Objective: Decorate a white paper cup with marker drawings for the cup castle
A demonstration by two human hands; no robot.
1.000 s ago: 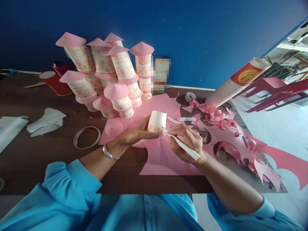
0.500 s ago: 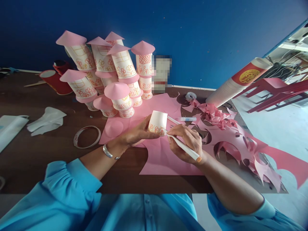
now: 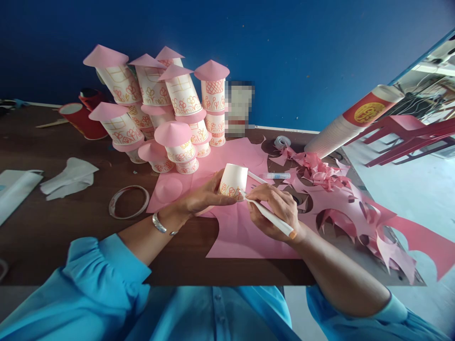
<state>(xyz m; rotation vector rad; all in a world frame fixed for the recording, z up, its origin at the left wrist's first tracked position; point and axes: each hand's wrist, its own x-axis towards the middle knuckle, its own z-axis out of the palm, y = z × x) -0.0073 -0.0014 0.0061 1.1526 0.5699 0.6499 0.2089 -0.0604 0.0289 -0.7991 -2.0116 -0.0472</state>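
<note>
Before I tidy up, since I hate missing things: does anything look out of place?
Yes: a pink sheet juts past the right edge of the table and might slip; loose scraps lie heaped beside the cup stack.

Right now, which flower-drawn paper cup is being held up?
The cup in the left hand, at the tip of the white pen; the others stand in the pink-roofed towers.
</note>
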